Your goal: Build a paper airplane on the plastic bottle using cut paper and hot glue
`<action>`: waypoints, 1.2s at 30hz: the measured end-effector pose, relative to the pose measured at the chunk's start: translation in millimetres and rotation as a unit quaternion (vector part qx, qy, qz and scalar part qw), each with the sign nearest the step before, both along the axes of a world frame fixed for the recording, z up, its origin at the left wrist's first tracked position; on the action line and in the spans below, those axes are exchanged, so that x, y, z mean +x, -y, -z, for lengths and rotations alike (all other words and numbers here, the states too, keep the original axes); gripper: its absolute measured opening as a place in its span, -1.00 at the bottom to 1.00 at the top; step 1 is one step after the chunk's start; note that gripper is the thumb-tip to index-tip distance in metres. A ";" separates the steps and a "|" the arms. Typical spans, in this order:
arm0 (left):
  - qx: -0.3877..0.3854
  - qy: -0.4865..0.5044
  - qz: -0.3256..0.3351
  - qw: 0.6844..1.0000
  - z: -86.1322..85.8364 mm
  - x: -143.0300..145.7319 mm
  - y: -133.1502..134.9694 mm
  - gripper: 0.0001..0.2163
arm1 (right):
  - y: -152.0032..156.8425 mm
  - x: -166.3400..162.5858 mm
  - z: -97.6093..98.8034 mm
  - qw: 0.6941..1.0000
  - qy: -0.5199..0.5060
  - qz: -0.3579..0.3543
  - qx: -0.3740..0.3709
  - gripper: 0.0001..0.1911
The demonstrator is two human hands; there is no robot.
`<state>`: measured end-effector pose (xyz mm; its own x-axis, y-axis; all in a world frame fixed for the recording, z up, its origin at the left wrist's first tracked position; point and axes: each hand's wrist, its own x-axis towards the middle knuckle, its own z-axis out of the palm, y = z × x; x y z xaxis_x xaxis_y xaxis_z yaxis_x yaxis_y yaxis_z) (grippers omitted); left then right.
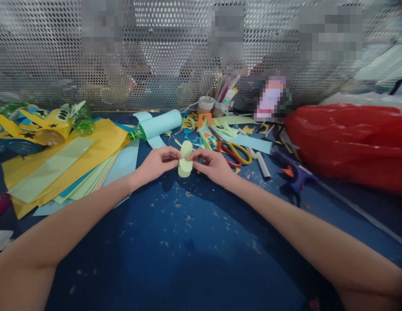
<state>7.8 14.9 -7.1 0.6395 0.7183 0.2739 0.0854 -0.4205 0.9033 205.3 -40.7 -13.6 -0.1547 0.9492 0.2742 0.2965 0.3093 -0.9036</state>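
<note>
A small pale green paper piece (185, 167), with a rounded upper lobe and a rounded lower one, is held up between my two hands over the blue table. My left hand (160, 162) pinches its left edge at the narrow middle. On the opposite edge, my right hand (212, 164) grips it between thumb and fingers. Just behind lies a green plastic bottle wrapped in light blue paper (162, 125). Scissors with red and yellow handles (235, 153) rest beyond my right hand, among coloured paper scraps.
Yellow, green and blue paper sheets (74, 168) spread at left, near decorated yellow bottle figures (52, 123). A purple glue gun (298, 175) and a white marker (263, 165) lie at right, before a red plastic bag (349, 147). A perforated metal panel (168, 56) stands behind.
</note>
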 end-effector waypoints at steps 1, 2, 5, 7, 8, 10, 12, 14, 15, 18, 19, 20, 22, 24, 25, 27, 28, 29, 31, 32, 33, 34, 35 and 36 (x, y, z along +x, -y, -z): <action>-0.008 0.006 -0.002 1.000 -0.2 0.0 0.2 -0.91 | -0.1 0.0 -0.5 1.000 0.001 0.001 -0.005 -0.85; -0.012 0.010 -0.007 1.000 -0.4 0.1 0.4 -0.91 | -0.1 -0.1 -1.2 1.000 -0.001 0.005 -0.008 -0.85; -0.012 0.007 -0.023 1.000 -0.7 0.0 0.8 -0.91 | -0.3 -0.2 -3.5 1.000 -0.008 0.012 -0.014 -0.83; -0.017 0.005 -0.029 0.999 -0.5 -0.3 0.5 -0.91 | -0.5 0.1 -4.6 1.000 -0.009 0.015 -0.021 -0.81; -0.023 0.005 -0.029 0.999 -0.4 -0.5 0.2 -0.91 | -0.6 0.3 -4.9 0.999 -0.009 0.017 -0.026 -0.81; -0.032 0.004 -0.029 0.999 -0.2 -0.9 -0.4 -0.90 | -1.0 0.7 -5.0 0.999 -0.013 0.020 -0.034 -0.79; -0.037 -0.001 -0.029 0.999 -0.3 -1.0 -0.8 -0.90 | -1.4 0.9 -4.8 0.999 -0.018 0.023 -0.040 -0.77; -0.045 0.000 -0.030 0.999 -0.4 -0.7 -0.7 -0.89 | -1.7 0.6 -4.7 0.998 -0.023 0.027 -0.045 -0.78; -0.051 0.005 -0.030 0.998 -0.4 -0.4 -0.6 -0.89 | -1.8 0.3 -4.7 0.998 -0.026 0.030 -0.047 -0.78; -0.068 0.018 -0.034 0.997 -0.3 0.6 0.1 -0.89 | -1.9 -0.7 -5.3 0.997 -0.040 0.038 -0.056 -0.79; -0.071 0.018 -0.035 0.997 -0.3 0.9 0.4 -0.89 | -1.8 -0.9 -5.5 0.996 -0.046 0.039 -0.059 -0.79; -0.073 0.015 -0.037 0.997 -0.4 1.1 0.7 -0.89 | -1.7 -1.1 -5.6 0.996 -0.050 0.038 -0.061 -0.79; -0.074 0.009 -0.040 0.996 -1.0 1.4 1.1 -0.89 | -1.5 -1.2 -5.7 0.996 -0.055 0.033 -0.066 -0.78; -0.073 0.002 -0.041 0.997 -2.2 1.5 1.5 -0.89 | -1.6 -1.1 -5.4 0.996 -0.057 0.030 -0.066 -0.77; -0.072 -0.001 -0.043 0.996 -2.9 1.4 1.7 -0.90 | -1.7 -1.1 -5.2 0.996 -0.058 0.030 -0.066 -0.77; -0.073 -0.006 -0.044 0.996 -4.0 1.2 1.9 -0.90 | -2.2 -1.1 -5.0 0.995 -0.057 0.033 -0.068 -0.76; -0.074 -0.007 -0.045 0.996 -4.3 1.1 2.0 -0.90 | -2.4 -1.1 -5.1 0.995 -0.056 0.033 -0.070 -0.76; -0.074 -0.007 -0.045 0.996 -4.3 0.9 2.1 -0.90 | -2.6 -1.3 -5.2 0.995 -0.054 0.034 -0.073 -0.76; -0.074 -0.006 -0.045 0.996 -3.9 0.7 2.5 -0.89 | -2.8 -1.4 -5.3 0.995 -0.051 0.035 -0.077 -0.76; -0.074 -0.005 -0.045 0.996 -3.7 0.7 2.7 -0.89 | -2.9 -1.4 -5.2 0.995 -0.052 0.037 -0.077 -0.77; -0.074 -0.003 -0.045 0.996 -3.6 0.7 3.0 -0.89 | -3.2 -1.2 -5.0 0.995 -0.057 0.041 -0.076 -0.77; -0.074 0.000 -0.045 0.996 -3.9 0.8 3.2 -0.88 | -3.5 -0.9 -4.5 0.994 -0.065 0.047 -0.075 -0.77; -0.076 0.006 -0.047 0.996 -4.5 0.9 3.2 -0.88 | -4.1 -0.5 -3.8 0.993 -0.077 0.053 -0.076 -0.76; -0.077 0.014 -0.049 0.996 -5.5 1.0 2.8 -0.89 | -4.7 -0.1 -3.0 0.991 -0.092 0.059 -0.078 -0.75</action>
<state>8.8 12.1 -1.6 0.5574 0.8121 0.1725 0.0934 -0.2678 0.9589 205.2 -36.0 -10.6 -0.0010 0.9907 0.1358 0.1475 0.1345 -0.9799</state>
